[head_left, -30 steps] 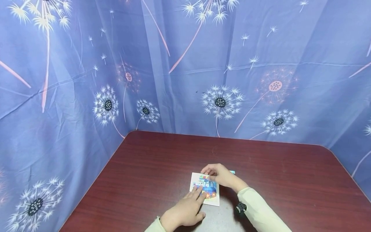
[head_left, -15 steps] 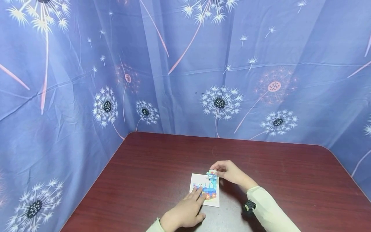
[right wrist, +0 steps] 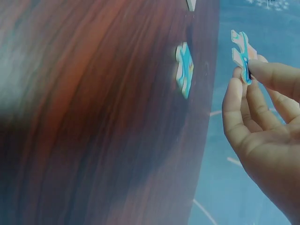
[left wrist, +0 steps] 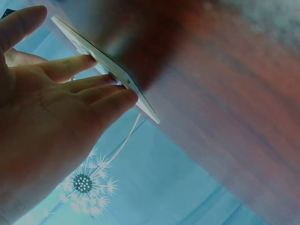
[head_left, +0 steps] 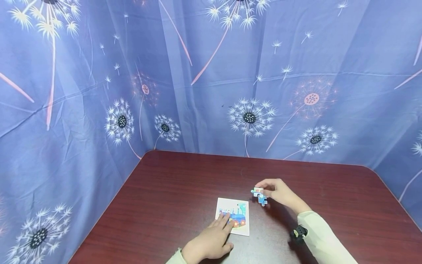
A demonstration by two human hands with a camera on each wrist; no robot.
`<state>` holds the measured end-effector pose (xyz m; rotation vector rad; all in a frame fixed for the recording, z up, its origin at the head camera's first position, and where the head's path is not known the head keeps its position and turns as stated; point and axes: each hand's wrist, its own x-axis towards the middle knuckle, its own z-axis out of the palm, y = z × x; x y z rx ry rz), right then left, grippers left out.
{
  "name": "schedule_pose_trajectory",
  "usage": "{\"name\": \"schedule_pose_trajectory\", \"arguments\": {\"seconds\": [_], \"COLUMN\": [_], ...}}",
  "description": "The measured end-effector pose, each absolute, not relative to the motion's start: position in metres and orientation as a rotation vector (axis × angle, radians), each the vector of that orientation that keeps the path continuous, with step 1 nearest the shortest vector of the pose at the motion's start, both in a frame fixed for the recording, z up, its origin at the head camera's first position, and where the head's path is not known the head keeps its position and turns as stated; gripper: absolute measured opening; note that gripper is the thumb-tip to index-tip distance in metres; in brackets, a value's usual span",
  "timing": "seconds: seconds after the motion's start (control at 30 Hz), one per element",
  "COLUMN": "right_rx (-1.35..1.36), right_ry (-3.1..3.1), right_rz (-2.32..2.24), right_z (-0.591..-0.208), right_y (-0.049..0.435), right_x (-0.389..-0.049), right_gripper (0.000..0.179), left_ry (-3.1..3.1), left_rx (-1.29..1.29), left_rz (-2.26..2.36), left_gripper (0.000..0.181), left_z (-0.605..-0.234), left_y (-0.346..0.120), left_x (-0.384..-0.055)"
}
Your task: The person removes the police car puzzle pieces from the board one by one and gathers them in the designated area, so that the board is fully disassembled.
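A square, white-bordered jigsaw puzzle [head_left: 241, 230] with a blue vehicle picture lies on the table. My left hand [head_left: 211, 238] rests on its lower left part with fingers spread. The left wrist view shows the fingertips along the puzzle's thin edge [left wrist: 110, 65]. Up and to the right of the puzzle, my right hand [head_left: 280, 192] pinches a small puzzle piece [right wrist: 243, 58] between thumb and fingers, raised off the table. Close under it, a second blue puzzle piece [right wrist: 185, 70] lies on the table and partly overlaps the held one in the head view.
The dark red-brown wooden table [head_left: 178, 183] has rounded far corners. A blue curtain [head_left: 204, 121] with a dandelion print hangs behind it and along its left side. A black device [head_left: 299, 233] sits at my right wrist.
My right hand has lifted the puzzle piece away from the puzzle's top right and carried it to the right, leaving a pale gap in the picture. My left hand has stayed in place.
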<state>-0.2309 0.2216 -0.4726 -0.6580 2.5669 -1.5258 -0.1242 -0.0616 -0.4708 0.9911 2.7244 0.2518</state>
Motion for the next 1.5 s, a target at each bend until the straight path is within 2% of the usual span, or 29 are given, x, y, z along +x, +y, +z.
{"name": "schedule_pose_trajectory", "arguments": {"seconds": [0.6,1.5], "right_rx": [-0.510,-0.467], "right_ry": [2.556,2.753], "right_rz": [-1.527,-1.282], "right_z": [-0.483,-0.492], "right_y": [0.277,0.281], "right_x": [-0.222,-0.220], "right_gripper": [0.017,0.012], "left_ry": [2.693,2.706], "left_rx": [0.969,1.001], "left_rz": [0.269,0.258], "left_gripper": [0.064,0.063], "left_z": [-0.467,-0.467], "left_y": [-0.062,-0.063], "left_x": [-0.122,-0.122]}}
